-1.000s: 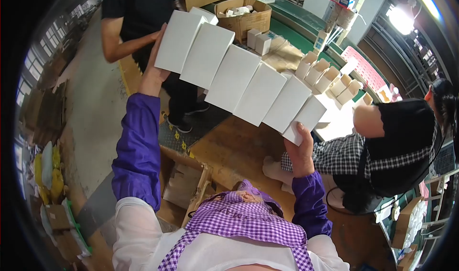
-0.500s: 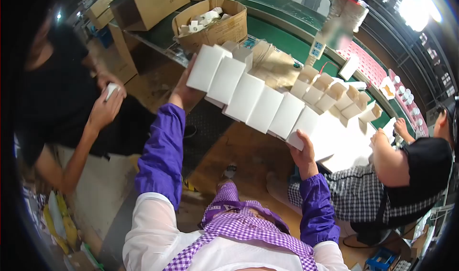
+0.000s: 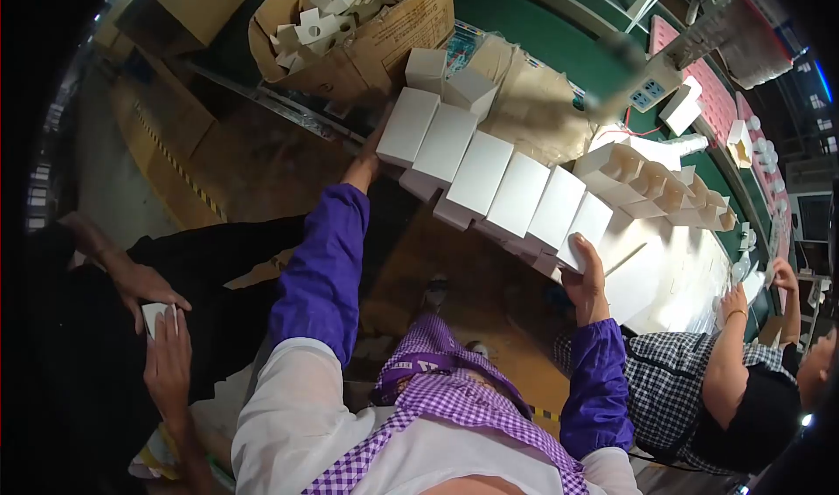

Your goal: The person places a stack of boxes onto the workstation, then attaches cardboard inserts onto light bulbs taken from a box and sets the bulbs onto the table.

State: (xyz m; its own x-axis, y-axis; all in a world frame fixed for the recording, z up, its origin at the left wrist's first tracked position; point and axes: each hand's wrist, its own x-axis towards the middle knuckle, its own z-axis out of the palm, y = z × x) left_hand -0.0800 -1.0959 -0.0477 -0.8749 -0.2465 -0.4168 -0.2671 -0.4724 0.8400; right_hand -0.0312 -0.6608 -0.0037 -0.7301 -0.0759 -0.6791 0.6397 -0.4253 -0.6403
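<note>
A row of several white boxes (image 3: 481,173) is squeezed end to end between my two hands, over the near edge of the bench. My left hand (image 3: 363,170) presses on the far left end, its fingers mostly hidden behind the boxes. At the right end, my right hand (image 3: 587,272) closes on the last box with its thumb on the top. More box sides show under the row. Just behind the left end stand two more white boxes, one (image 3: 426,69) beside the other (image 3: 472,91). Open-topped boxes (image 3: 647,185) are lined up beyond the right end.
A cardboard carton (image 3: 376,54) full of white pieces stands at the back left. Brown wrapping (image 3: 533,102) and a power socket (image 3: 648,93) are on the bench. On the left a person's hands hold a white piece (image 3: 159,318); another person (image 3: 743,381) works at right.
My view has shifted, so the bench and carton appear larger and lower. Both hands still grip the row, which sits slightly to the right in view. The left person's hands appear lower.
</note>
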